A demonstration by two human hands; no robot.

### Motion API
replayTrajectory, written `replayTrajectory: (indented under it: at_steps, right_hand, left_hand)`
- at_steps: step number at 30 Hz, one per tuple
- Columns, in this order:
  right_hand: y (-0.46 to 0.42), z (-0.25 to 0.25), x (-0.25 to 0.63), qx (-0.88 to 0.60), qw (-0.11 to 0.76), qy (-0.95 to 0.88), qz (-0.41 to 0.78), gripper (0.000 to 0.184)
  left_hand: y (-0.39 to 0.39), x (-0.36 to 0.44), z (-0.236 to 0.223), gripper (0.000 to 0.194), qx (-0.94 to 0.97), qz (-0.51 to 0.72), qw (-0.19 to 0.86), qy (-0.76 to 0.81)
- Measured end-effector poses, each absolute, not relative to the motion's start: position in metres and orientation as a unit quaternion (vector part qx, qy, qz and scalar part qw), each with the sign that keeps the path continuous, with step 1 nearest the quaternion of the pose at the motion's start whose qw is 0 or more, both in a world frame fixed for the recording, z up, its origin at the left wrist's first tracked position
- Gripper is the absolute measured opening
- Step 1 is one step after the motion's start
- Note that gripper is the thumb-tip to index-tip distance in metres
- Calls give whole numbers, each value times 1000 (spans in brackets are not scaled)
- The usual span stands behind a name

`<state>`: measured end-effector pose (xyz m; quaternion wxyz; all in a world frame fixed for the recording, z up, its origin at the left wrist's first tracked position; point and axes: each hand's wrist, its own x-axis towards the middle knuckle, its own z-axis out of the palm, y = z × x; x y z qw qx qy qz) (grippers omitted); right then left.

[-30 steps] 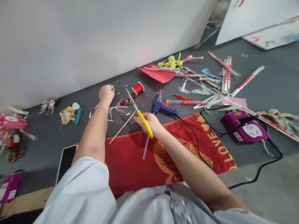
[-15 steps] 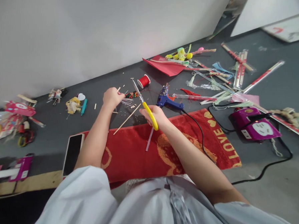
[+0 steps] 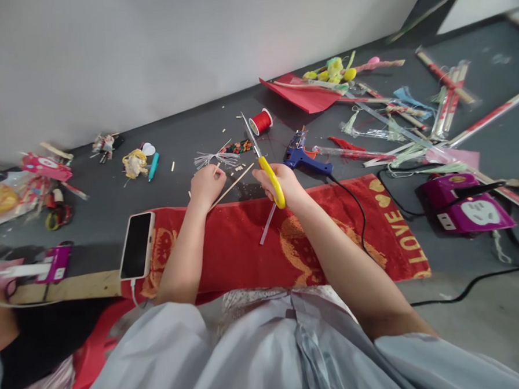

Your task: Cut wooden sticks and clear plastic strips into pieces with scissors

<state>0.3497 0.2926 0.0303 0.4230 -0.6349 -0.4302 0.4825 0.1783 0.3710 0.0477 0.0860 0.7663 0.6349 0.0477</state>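
My left hand (image 3: 208, 186) is closed in a pinch on a short wooden stick (image 3: 217, 168), whose tip pokes out above the fingers. Beside it a longer thin stick (image 3: 233, 186) slants across the tabletop and the towel edge. Yellow-handled scissors (image 3: 271, 181) are gripped in my right hand (image 3: 287, 186), blades pointing up and away from me. Below that hand a translucent strip (image 3: 267, 224) lies over the red towel (image 3: 240, 253). Several small cut stick pieces (image 3: 239, 168) and a bundle of white strands (image 3: 214, 158) are scattered beyond my hands.
A red thread spool (image 3: 261, 122) and a blue glue gun (image 3: 305, 157) lie beyond my right hand. Farther right are wrapped sticks (image 3: 452, 100), red paper (image 3: 300, 93) and a purple power strip (image 3: 464, 204) with a black cord. Left sit a phone (image 3: 137, 246) and a teal pen (image 3: 153, 166).
My left hand has drawn back toward me with the short stick, now nearer the towel. My right hand keeps the scissors in about the same spot. The whole view has shifted.
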Motion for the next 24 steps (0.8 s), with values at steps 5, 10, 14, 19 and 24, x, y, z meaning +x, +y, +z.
replayTrajectory:
  at_steps: [5, 10, 14, 19, 24]
  right_hand:
    - [292, 31, 349, -645, 407, -444, 470, 38]
    - [292, 28, 348, -644, 407, -456, 461, 40]
    - [293, 27, 348, -646, 410, -446, 465, 39]
    - [291, 31, 348, -643, 411, -439, 474, 39]
    - [291, 32, 349, -640, 412, -442, 475, 38]
  left_hand:
    - [367, 176, 40, 21, 779, 85, 99, 613]
    - [370, 179, 34, 24, 799, 81, 70, 591]
    - [371, 180, 34, 25, 817, 69, 60, 569]
    - [369, 181, 35, 25, 822, 62, 63, 563]
    - [369, 185, 33, 25, 821, 55, 52, 566]
